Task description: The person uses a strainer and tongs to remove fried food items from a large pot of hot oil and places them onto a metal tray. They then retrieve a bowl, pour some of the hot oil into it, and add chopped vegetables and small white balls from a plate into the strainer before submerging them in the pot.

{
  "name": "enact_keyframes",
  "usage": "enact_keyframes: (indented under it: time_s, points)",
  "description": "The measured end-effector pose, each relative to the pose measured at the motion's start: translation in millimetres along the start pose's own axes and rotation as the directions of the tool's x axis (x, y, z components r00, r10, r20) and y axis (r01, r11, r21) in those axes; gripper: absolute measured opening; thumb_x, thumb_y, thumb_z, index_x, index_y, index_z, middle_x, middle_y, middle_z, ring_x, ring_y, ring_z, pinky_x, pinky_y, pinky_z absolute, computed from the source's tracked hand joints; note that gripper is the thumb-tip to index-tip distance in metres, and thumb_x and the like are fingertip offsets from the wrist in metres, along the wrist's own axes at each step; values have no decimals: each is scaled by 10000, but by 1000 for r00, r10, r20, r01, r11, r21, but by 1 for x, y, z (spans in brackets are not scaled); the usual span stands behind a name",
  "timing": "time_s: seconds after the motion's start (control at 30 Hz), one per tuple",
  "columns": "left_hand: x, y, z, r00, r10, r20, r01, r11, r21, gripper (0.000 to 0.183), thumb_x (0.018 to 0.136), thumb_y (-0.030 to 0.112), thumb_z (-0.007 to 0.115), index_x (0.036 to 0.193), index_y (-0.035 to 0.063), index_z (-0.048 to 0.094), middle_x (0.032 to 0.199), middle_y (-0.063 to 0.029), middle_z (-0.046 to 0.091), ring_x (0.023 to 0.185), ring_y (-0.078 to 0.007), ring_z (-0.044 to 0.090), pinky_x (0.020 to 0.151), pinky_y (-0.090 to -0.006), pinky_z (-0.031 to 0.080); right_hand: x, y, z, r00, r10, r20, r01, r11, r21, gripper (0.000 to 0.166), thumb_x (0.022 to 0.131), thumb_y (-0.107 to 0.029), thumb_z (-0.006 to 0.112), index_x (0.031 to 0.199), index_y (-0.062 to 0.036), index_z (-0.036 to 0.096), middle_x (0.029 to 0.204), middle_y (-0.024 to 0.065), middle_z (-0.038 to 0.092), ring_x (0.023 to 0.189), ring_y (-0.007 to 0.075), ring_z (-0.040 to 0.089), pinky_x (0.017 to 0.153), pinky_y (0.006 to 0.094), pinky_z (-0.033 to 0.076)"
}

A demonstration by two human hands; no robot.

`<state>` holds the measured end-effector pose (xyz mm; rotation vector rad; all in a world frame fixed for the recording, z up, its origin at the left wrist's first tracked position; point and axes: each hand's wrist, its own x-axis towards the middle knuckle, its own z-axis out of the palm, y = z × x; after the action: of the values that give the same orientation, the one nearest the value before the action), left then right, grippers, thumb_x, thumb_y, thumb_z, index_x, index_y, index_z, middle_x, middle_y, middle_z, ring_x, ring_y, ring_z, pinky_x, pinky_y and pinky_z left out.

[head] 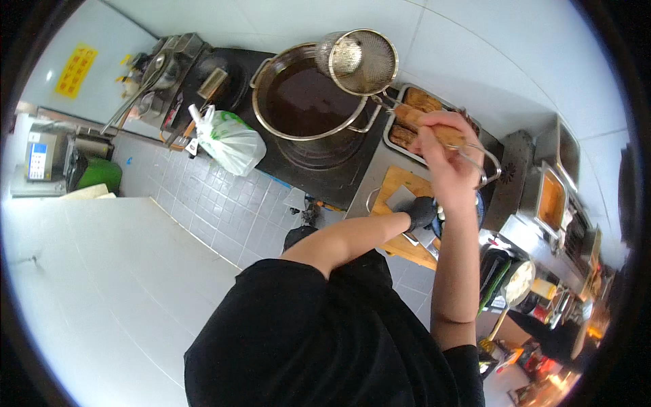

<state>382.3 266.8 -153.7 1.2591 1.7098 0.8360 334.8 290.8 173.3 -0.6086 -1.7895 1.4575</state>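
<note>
My right hand (450, 147) is closed around the wooden handle of a deep wire-mesh strainer (363, 61). The strainer basket is tipped on its side above the back right rim of a large metal pot (258, 109) of dark brown liquid. A black glove covers my left hand (421, 212), low over a wooden cutting board (394, 180) and beside a blue-patterned bowl (480, 208) with small white pieces. My right forearm hides much of the bowl, and the left fingers cannot be made out. A flat grey blade-like piece (402, 197) lies by the glove.
Behind my right hand, a metal tray (392, 145) holds browned pieces of food. A tied white plastic bag (231, 145) sits at the black stovetop's (325, 178) left front. Farther right are a steel container of orange-brown contents (552, 191) and a long-handled pan (519, 282).
</note>
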Motion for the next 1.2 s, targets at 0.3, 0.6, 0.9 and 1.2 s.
enact_keyframes:
  time_s: [0.3,0.6,0.9,1.2]
  points:
    - [-182,-146,-231,999,-42,22,44,994,-100,346,953,269,564,1191,22,612,1024,-130,681,902,-226,659,806,-376,522,8,-23,57,998,32,-57,-31,999,16,104,886,28,644,985,15,613,789,51,629,654,105,609,599,232,496]
    - [-298,-307,-334,815,-533,-225,409,806,-428,347,951,275,581,1064,-50,631,958,-184,698,873,-264,667,781,-402,509,-14,7,156,925,91,-370,-138,985,-102,69,881,10,663,914,21,604,672,64,628,589,111,605,556,226,470]
    - [-263,-417,-327,842,-474,-258,278,791,-545,307,937,196,564,1144,-26,609,1030,-190,696,993,-325,656,846,-411,491,-30,4,212,898,121,-424,-211,962,-172,68,933,-44,616,949,12,582,658,66,593,594,147,592,586,266,497]
    - [-228,-380,-380,838,-538,-92,423,747,-513,309,907,201,581,1116,-24,624,983,-218,690,950,-349,661,810,-425,492,-45,4,204,900,139,-413,-208,970,-128,85,897,-2,649,958,25,596,730,73,631,630,119,622,572,232,498]
